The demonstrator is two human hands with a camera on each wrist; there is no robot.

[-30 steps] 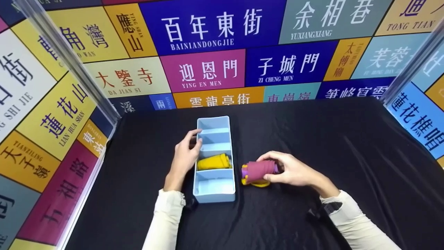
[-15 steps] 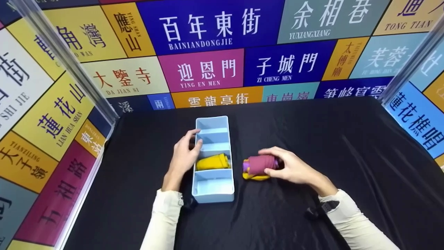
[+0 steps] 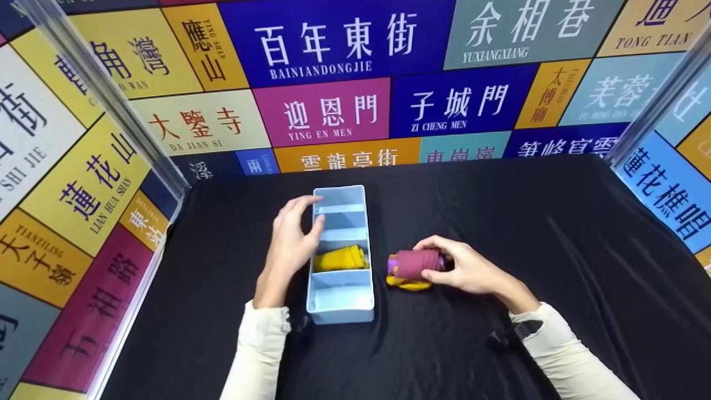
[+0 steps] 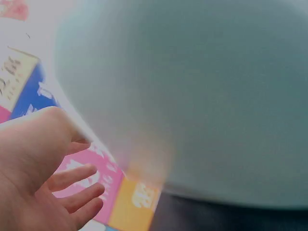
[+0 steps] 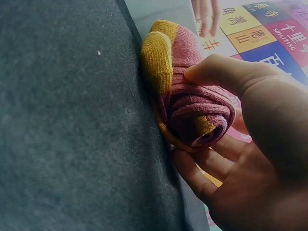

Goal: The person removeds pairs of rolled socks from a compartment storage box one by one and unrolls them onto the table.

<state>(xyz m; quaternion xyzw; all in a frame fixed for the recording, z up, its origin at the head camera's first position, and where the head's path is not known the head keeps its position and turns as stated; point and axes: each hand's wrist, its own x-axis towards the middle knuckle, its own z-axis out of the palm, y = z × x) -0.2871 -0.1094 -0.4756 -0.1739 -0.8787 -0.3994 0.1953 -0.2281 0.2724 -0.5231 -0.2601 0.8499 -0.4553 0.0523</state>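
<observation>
In the head view, a rolled pair of maroon socks with yellow and purple parts lies on the black cloth. My right hand grips its right end between thumb and fingers. Ribbed knit and a yellow toe or heel show in the right wrist view, where the sock roll touches the cloth. To its left stands a pale blue box with several compartments in a row. Yellow rolled socks fill one compartment. At the box's left wall is my left hand, fingers spread and loosely bent; whether they touch the rim I cannot tell.
Black cloth covers the table. Colourful panels with place names stand behind and at both sides. Clear corner posts rise at the left and right. The box wall fills most of the left wrist view.
My left hand has shifted slightly forward along the box and its fingers have spread wider. The right hand and the maroon socks have barely moved.
</observation>
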